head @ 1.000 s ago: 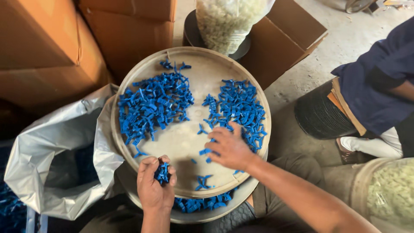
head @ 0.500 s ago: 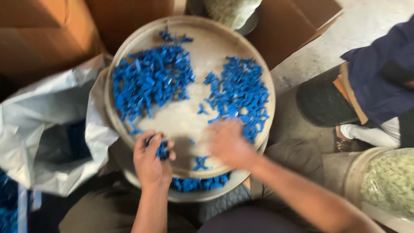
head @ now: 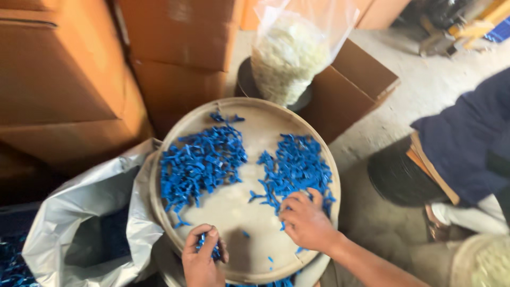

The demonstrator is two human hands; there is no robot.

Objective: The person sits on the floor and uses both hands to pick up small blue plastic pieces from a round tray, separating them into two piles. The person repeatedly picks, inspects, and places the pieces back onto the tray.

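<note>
Since a moment ago my view has tipped upward, so the round tray sits lower in the picture and more of the boxes and floor beyond it shows; my left hand [head: 202, 255] has stayed at the tray's near edge, and my right hand [head: 305, 220] has stayed at the near end of the right-hand heap.

My left hand is clenched around a small bunch of blue plastic pieces [head: 204, 243], which poke out between my curled fingers. My right hand lies palm down, fingers bent, fingertips touching the right pile of blue pieces [head: 295, 165]; I cannot tell whether it has gripped any.

The pieces lie in a wide, shallow round tray [head: 255, 114] of pale beige with a raised rim. A larger left pile of blue pieces [head: 199, 165] fills the tray's left half, with a bare strip between the two piles. A few loose pieces are scattered on the bare floor of the tray near my hands.

Just left of the tray an open silvery-grey plastic bag [head: 79, 212] slumps against the rim, dark inside. Beyond the tray stands a clear bag of whitish pieces [head: 289, 53] on a dark round base. Brown cardboard boxes [head: 64, 69] rise at the left and behind. On the right, another person in a dark blue garment [head: 467, 138] is near a black round container [head: 393, 178] on the concrete floor [head: 425, 85].
</note>
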